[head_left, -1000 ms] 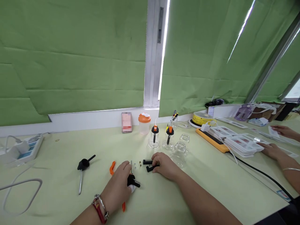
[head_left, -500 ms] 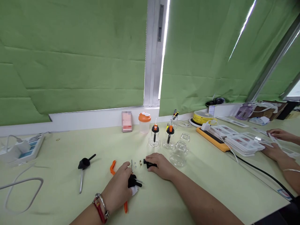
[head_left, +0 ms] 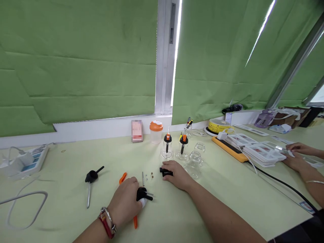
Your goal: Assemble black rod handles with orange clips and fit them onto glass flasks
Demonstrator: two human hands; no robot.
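My left hand (head_left: 124, 199) is closed around a black plastic bottle top (head_left: 141, 194) with a thin metal tube poking out to the right. Orange ends (head_left: 123, 178) of something lie on the table on either side of that hand, its middle hidden beneath. To the right, my right hand (head_left: 178, 175) grips a small black cylindrical part (head_left: 166, 172) at table level. Between the hands lie a metal pin (head_left: 143, 179) and several tiny brass-coloured pieces (head_left: 152, 175). A similar black top with a metal tube (head_left: 91, 176) rests apart on the left.
Glass bottles with black-and-orange tops (head_left: 167, 148) stand ahead, with open glass jars (head_left: 194, 165) beside my right forearm. Behind is an orange-lidded cup (head_left: 156, 131). A power strip (head_left: 230, 148) and stacked white frames (head_left: 264, 154) sit at right, near another person's hands (head_left: 296, 160).
My right hand has shifted slightly right and away from me with the black part. My left hand has moved a little left with the bottle top. The other person's hands moved slightly.
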